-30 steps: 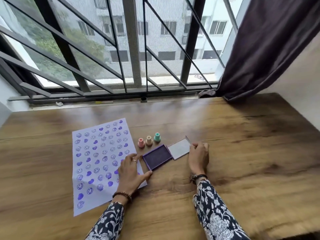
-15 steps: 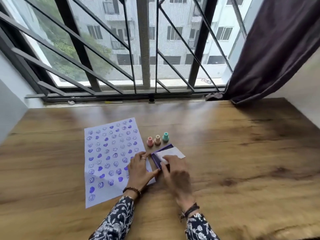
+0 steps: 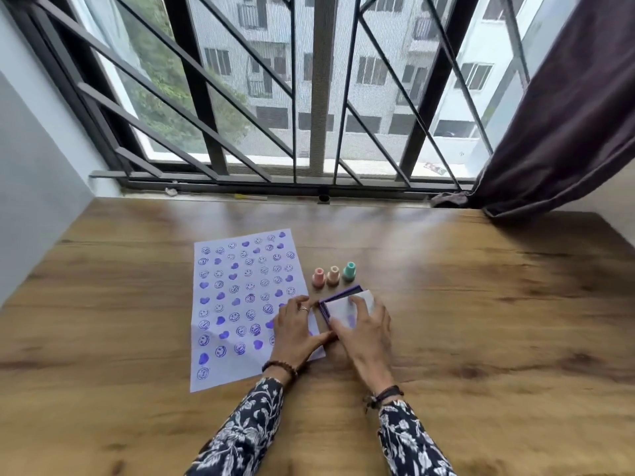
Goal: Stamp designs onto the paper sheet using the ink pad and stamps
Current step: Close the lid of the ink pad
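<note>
A white paper sheet (image 3: 237, 304) covered in purple smiley and heart prints lies on the wooden table (image 3: 481, 321). Three small stamps stand in a row to its right: pink (image 3: 318, 277), peach (image 3: 333, 275) and teal (image 3: 349, 271). Just in front of them sits the purple ink pad (image 3: 343, 300) with its clear lid folded down over it. My right hand (image 3: 364, 331) lies flat on the lid. My left hand (image 3: 298, 333) rests on the sheet's right edge, its thumb against the pad's left side.
A barred window (image 3: 309, 97) runs along the table's far edge, with a sill holding small bits. A dark curtain (image 3: 567, 115) hangs at the right, and a white wall borders the table on the left.
The ink pad's lid, open to the right a second ago, has been swung over the pad by my right hand, which now presses on it. The view has tilted and shifted.
</note>
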The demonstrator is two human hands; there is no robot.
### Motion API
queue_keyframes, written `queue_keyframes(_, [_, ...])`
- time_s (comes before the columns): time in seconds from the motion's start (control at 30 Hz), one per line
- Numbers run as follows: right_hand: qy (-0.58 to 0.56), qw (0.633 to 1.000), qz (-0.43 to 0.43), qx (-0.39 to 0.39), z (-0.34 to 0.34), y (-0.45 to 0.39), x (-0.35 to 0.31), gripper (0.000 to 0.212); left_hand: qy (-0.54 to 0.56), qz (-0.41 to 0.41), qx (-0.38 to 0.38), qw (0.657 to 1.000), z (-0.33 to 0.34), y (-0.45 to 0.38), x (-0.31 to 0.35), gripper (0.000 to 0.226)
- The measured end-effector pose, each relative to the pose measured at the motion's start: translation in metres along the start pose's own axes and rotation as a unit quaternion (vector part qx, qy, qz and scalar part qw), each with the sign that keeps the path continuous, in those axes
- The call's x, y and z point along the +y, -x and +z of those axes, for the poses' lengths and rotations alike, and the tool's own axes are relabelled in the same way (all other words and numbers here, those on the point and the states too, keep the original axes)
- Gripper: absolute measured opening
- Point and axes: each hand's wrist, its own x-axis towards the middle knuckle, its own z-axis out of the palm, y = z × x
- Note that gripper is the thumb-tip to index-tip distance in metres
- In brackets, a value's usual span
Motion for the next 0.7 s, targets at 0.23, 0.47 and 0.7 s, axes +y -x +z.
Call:
queue_keyframes(0.23, [-0.003, 1.0, -0.027, -0.01, -0.004, 0.0, -0.002, 0.062, -0.003, 0.003, 0.0, 1.0, 0.002, -0.001, -0.002, 0.067])
queue_keyframes(0.47, [-0.015, 0.999, -0.018, -0.029, -0.002, -0.004, -0.002, 0.062, 0.01, 0.001, -0.001, 1.0, 0.003, -0.002, -0.003, 0.067])
queue_keyframes(0.7, [-0.016, 0.999, -0.006, -0.033, 0.003, -0.011, -0.009, 0.062, 0.004, 0.009, -0.02, 1.0, 0.004, -0.005, -0.005, 0.075])
